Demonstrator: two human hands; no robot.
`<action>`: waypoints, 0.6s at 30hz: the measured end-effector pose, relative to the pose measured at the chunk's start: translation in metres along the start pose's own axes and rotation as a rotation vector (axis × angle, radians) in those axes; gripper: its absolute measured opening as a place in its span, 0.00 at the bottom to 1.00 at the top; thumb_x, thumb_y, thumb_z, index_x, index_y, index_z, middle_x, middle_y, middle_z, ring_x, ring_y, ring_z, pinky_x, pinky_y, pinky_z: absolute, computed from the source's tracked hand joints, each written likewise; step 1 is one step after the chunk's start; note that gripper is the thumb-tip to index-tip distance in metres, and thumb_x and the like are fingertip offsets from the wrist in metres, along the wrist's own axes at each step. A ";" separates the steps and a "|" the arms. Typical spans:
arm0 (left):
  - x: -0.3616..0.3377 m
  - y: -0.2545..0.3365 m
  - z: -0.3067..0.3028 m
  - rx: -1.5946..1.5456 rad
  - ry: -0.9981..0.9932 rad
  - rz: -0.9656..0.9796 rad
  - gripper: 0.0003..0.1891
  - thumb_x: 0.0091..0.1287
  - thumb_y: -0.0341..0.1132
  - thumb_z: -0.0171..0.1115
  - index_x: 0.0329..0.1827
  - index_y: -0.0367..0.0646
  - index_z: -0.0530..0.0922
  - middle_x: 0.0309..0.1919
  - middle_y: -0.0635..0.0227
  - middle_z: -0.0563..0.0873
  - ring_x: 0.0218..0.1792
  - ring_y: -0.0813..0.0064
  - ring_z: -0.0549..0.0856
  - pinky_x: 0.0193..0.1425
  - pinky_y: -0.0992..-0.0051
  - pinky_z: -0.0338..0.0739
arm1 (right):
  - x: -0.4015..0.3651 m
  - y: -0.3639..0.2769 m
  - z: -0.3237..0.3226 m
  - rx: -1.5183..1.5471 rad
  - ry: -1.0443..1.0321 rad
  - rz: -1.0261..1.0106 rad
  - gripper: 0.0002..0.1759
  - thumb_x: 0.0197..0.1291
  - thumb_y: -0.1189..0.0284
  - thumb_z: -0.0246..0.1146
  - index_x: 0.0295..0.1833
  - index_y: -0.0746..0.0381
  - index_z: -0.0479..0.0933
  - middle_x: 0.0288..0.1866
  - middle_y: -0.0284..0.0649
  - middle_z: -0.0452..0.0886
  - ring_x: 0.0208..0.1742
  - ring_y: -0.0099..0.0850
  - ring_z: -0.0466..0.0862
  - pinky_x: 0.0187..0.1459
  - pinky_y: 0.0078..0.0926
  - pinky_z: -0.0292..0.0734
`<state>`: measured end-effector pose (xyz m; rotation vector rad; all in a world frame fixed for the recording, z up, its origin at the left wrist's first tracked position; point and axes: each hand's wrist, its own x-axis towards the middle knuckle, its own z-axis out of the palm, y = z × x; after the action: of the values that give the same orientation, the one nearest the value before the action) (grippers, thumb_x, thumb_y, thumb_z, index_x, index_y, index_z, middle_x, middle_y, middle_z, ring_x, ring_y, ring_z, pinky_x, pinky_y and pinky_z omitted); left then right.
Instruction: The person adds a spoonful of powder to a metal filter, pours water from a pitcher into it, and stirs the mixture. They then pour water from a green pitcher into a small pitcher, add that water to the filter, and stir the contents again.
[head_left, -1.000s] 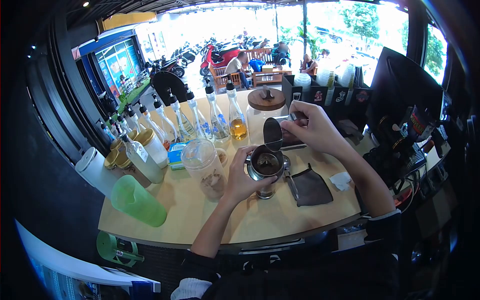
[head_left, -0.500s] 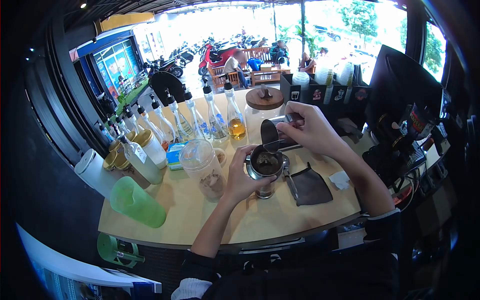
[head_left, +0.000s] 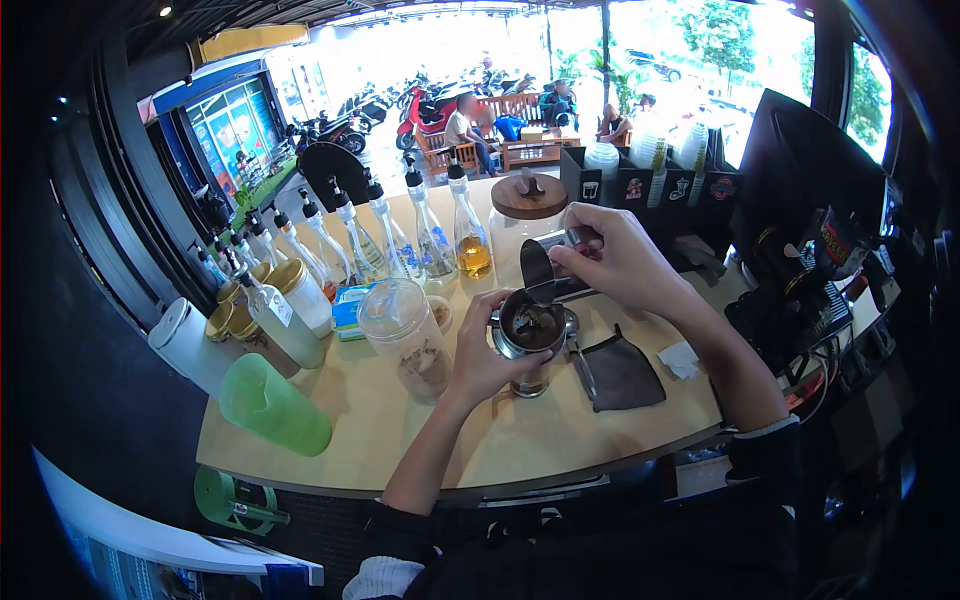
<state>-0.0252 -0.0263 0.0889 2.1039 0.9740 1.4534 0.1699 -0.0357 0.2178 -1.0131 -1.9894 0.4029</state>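
Since the earlier frame the pitcher (head_left: 540,271) has shifted a little to the left, and the person on the bench (head_left: 459,128) outside sits more upright.

At far left on the pale, smooth counter (head_left: 350,440) lean the shapes of white and brown jars with gold lids. The jug (head_left: 275,405) before them is translucent green plastic, tapered and seemingly tilted by the wide lens. Behind, slim pump bottles (head_left: 474,255) of clear glass run in a curved row, the last holding amber liquid. Next comes a clear cylindrical tub (head_left: 404,335) with pale brown contents.

The left hand (head_left: 484,355) clasps the cup (head_left: 508,316) from its left and near side, thumb along the front wall. The cup is round, shiny metal, dark and wet-looking within, above a glass vessel (head_left: 531,383).

Just over the cup's far rim hangs the tilted pitcher, a polished steel cylinder, its open mouth facing down and left. The right hand (head_left: 625,257) grasps it from the right, fingers curled at its handle side.

Further right lie a thin metal rod (head_left: 583,370), a dark, matte cloth (head_left: 625,375) and a crumpled white tissue (head_left: 680,360).
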 end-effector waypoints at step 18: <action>0.002 0.001 0.000 0.008 -0.012 -0.005 0.41 0.35 0.42 0.83 0.56 0.42 0.73 0.49 0.67 0.79 0.51 0.71 0.78 0.57 0.70 0.72 | -0.001 -0.003 -0.006 -0.124 -0.041 0.021 0.11 0.61 0.75 0.64 0.35 0.67 0.68 0.23 0.34 0.76 0.35 0.21 0.86 0.27 0.15 0.74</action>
<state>-0.0243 -0.0253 0.0905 2.1115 0.9819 1.4348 0.1735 -0.0383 0.2224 -1.1118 -2.0628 0.3180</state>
